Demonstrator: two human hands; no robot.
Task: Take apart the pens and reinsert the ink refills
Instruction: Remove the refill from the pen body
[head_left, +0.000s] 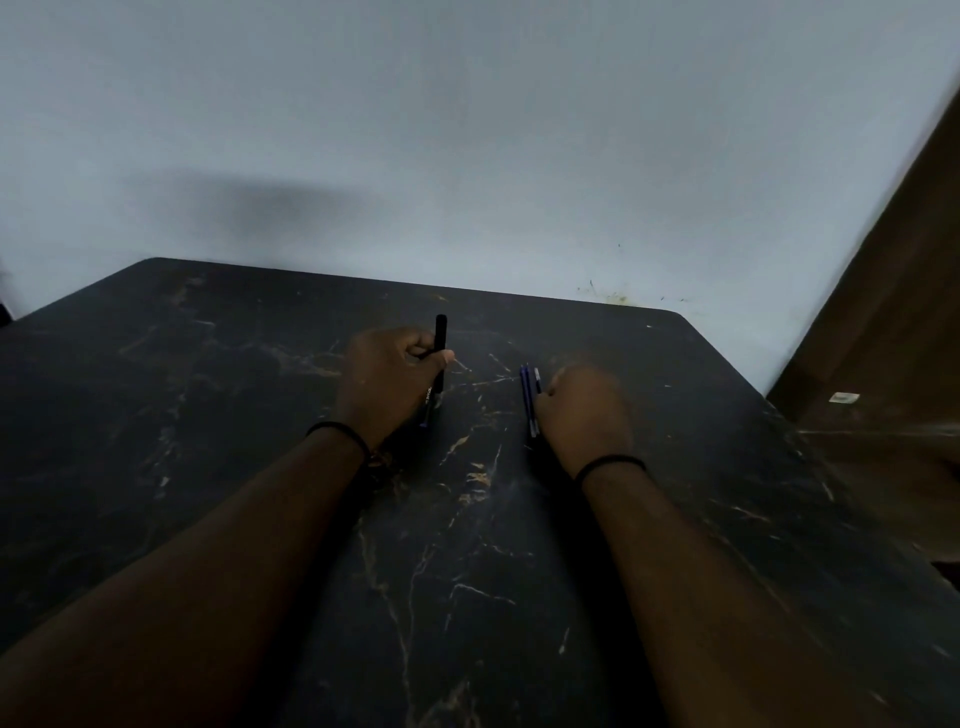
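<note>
My left hand is closed around a black pen held nearly upright, its cap end pointing up above my fist and its lower end near the table. My right hand is curled into a fist holding a small bunch of thin blue and pale ink refills, which stick out on the left side of the fist. Both hands hover over the far middle of the black marbled table. The scene is dim and the right hand is a little blurred.
A pale wall rises just behind the table's far edge. A brown wooden panel or door stands at the right, close to the table's right corner. Both wrists wear thin black bands.
</note>
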